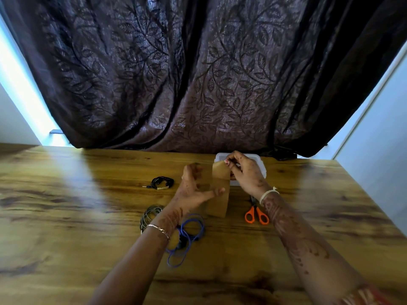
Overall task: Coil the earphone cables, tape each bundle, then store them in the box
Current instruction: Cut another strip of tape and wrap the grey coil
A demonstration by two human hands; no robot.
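My left hand holds a roll of brown tape upright above the table, thumb pressed across it. My right hand pinches the tape's free end and has a strip pulled upward from the roll. A coiled black earphone cable lies to the left of my hands. A grey-green coil sits by my left wrist. Under my left forearm lies a loosely looped blue cable with a bit of brown tape on it. The white plastic box stands behind my right hand, mostly hidden.
Orange-handled scissors lie shut on the wooden table beside my right wrist. A dark leaf-patterned curtain hangs along the table's far edge. The table's right edge runs close to a pale wall.
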